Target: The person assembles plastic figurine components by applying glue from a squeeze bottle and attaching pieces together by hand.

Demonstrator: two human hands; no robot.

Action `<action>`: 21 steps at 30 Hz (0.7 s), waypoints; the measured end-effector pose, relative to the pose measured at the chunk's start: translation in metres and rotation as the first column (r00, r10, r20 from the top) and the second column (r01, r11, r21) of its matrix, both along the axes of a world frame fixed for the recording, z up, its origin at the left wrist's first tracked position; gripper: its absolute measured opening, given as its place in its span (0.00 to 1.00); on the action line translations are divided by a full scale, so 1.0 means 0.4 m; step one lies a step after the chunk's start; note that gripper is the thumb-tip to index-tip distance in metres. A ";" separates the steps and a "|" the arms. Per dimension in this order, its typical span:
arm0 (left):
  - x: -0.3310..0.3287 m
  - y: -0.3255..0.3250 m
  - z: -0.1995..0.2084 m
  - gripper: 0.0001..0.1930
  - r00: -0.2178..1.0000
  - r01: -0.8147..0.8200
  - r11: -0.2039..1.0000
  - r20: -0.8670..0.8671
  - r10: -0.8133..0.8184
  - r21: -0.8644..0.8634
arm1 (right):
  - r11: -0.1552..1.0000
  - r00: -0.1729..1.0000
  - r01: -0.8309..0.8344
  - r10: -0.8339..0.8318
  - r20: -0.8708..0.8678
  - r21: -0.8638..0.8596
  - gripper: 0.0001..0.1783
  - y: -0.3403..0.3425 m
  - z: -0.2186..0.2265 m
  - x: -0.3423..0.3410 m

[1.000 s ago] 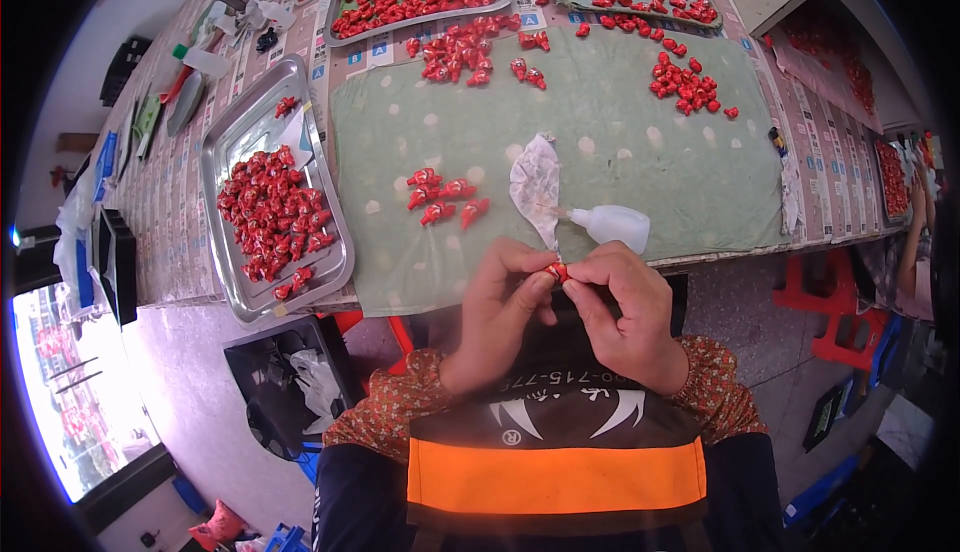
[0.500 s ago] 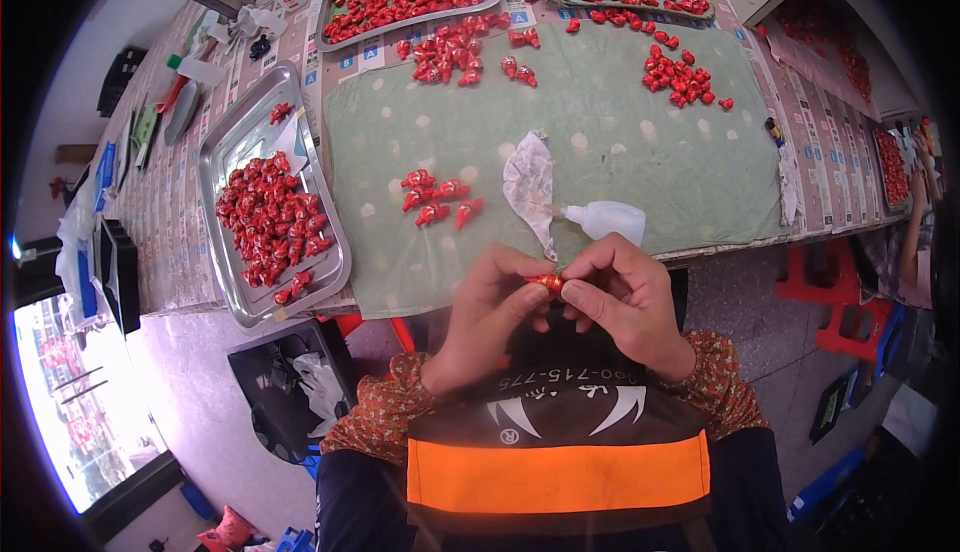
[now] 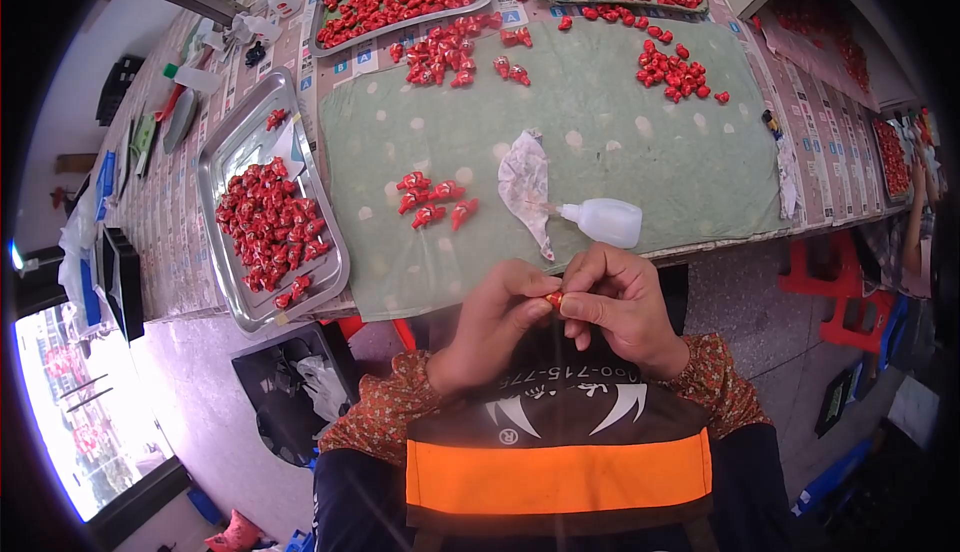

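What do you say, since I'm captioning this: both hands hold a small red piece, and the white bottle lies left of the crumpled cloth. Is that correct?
Not quite: the head view shows the white bottle lying right of the crumpled cloth. The left hand and right hand do hold a small red piece.

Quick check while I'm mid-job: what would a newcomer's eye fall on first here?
Probably the shiny red pieces, heaped in the metal tray on the left and clustered on the green cloth. Next, the bright orange band across the dark apron at the bottom. Then the left hand and right hand, pinching one small red piece between them, just off the cloth's near edge.
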State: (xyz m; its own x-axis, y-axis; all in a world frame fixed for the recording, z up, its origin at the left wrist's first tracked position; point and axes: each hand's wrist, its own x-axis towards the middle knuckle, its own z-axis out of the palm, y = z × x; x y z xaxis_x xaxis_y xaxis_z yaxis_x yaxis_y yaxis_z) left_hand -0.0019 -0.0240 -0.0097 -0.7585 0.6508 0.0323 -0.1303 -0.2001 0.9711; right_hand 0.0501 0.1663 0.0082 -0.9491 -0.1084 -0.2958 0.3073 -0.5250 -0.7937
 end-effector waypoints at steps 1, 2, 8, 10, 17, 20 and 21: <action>0.001 -0.001 -0.001 0.08 0.999 -0.004 1.000 -0.035 0.003 -0.016 | 1.000 1.000 0.002 -0.002 0.003 -0.010 0.06 -0.001 0.002 0.000; 0.001 -0.001 -0.001 0.08 0.999 -0.004 1.000 -0.035 0.003 -0.018 | 1.000 1.000 0.004 -0.003 0.006 -0.020 0.06 -0.002 0.002 0.001; -0.003 -0.002 0.002 0.09 0.984 -0.009 0.998 -0.176 -0.002 -0.064 | 0.999 1.000 -0.002 0.003 0.012 -0.036 0.06 -0.001 0.001 0.002; -0.001 -0.003 -0.001 0.09 0.982 -0.010 0.997 -0.190 -0.004 -0.072 | 0.999 1.000 -0.007 0.008 0.017 -0.041 0.06 0.001 -0.001 0.003; 0.004 -0.005 -0.003 0.10 0.978 -0.008 0.997 -0.206 -0.008 -0.079 | 0.998 1.000 -0.007 0.008 0.023 -0.058 0.06 0.000 -0.004 0.005; 0.006 -0.004 -0.004 0.10 0.980 -0.006 0.997 -0.200 -0.009 -0.075 | 0.998 1.000 -0.008 0.009 0.016 -0.056 0.07 0.000 -0.003 0.004; 0.006 -0.004 -0.003 0.10 0.978 -0.010 0.997 -0.210 -0.006 -0.076 | 0.998 1.000 -0.008 0.009 0.016 -0.056 0.07 0.000 -0.003 0.004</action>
State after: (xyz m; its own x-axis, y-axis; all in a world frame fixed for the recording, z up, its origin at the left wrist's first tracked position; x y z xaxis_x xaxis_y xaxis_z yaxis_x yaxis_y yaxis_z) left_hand 0.0005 -0.0258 -0.0109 -0.7415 0.6560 0.1409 0.0783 -0.1240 0.9892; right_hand 0.0515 0.1664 0.0070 -0.9432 -0.1337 -0.3041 0.3245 -0.5658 -0.7580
